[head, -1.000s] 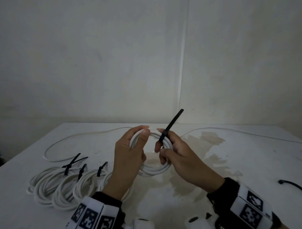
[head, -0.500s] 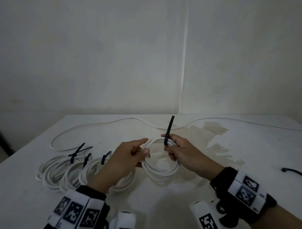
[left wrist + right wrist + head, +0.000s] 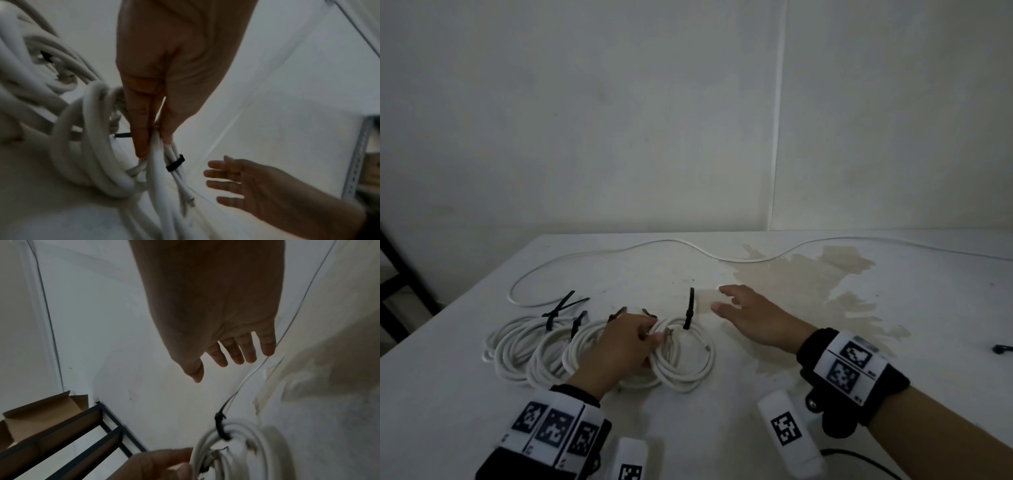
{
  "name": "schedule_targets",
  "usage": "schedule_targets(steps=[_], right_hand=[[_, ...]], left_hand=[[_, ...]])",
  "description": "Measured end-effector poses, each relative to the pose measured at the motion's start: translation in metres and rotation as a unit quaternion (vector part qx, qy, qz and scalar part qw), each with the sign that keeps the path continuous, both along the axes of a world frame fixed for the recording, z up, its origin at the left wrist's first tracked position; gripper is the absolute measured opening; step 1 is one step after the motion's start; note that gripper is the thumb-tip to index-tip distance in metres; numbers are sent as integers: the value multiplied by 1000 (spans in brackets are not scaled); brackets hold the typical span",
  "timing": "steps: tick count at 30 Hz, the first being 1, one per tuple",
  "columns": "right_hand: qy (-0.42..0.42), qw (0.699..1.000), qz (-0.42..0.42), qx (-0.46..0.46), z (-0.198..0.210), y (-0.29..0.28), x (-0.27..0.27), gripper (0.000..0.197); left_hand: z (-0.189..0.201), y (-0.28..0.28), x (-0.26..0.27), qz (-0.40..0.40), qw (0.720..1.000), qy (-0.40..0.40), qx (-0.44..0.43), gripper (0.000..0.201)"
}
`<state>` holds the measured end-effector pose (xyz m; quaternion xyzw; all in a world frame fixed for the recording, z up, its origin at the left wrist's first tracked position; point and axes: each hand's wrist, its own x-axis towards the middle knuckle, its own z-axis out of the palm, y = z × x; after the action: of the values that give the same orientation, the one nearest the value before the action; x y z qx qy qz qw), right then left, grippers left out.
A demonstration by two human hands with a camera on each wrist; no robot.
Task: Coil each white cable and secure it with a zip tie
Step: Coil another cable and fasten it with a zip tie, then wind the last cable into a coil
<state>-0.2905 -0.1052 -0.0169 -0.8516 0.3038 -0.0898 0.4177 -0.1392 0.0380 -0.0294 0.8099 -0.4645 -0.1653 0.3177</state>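
Note:
A freshly tied white cable coil (image 3: 683, 359) lies on the white table (image 3: 756, 394), bound by a black zip tie (image 3: 689, 313) whose tail sticks up. My left hand (image 3: 652, 337) pinches the coil's left side between thumb and fingers; the left wrist view shows the pinched strands (image 3: 158, 155) and the tie band (image 3: 175, 162). My right hand (image 3: 722, 299) hovers just right of the coil, fingers spread, holding nothing, as the right wrist view (image 3: 232, 360) confirms. Several tied coils (image 3: 534, 346) lie in a row to the left. A long loose white cable (image 3: 654, 244) runs along the table's back.
A brownish stain (image 3: 808, 281) covers the table right of centre. A black zip tie (image 3: 1001, 348) lies at the right edge. A dark metal rack (image 3: 82, 426) with a cardboard box (image 3: 41, 410) stands off the table's left side.
The coil has been lowered from mid-air onto the table beside the other coils. My right hand let go of the zip tie and moved away to the right, opening its fingers.

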Motion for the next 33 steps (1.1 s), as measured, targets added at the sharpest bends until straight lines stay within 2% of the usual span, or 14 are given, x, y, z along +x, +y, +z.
schedule_targets(steps=[2,4,8,14,20,24,29,33], right_hand=[[10,1000,-16,-7,0,-9,-2,55],[17,999,-27,-9,0,-19,-3,55],[48,998,-35,-24,-4,-35,0,55],[101,991,-12,-88,4,-58,22,60],[149,978,-4,-145,14,-87,68,59],[202,965,3,-170,6,-108,100,58],[270,947,6,-174,-10,-133,128,60],[280,934,2,-221,-24,-145,131,45]], left_hand=[[-1,0,2,17,998,-56,28,23],[2,-2,4,37,995,-89,22,25],[26,-4,19,100,991,-80,-30,33],[64,-2,68,155,984,-81,-45,22],[96,-14,115,168,972,-160,-26,20],[101,-41,127,141,972,-189,14,21],[94,-94,127,49,955,-277,92,27],[87,-135,119,-22,948,-288,133,32]])
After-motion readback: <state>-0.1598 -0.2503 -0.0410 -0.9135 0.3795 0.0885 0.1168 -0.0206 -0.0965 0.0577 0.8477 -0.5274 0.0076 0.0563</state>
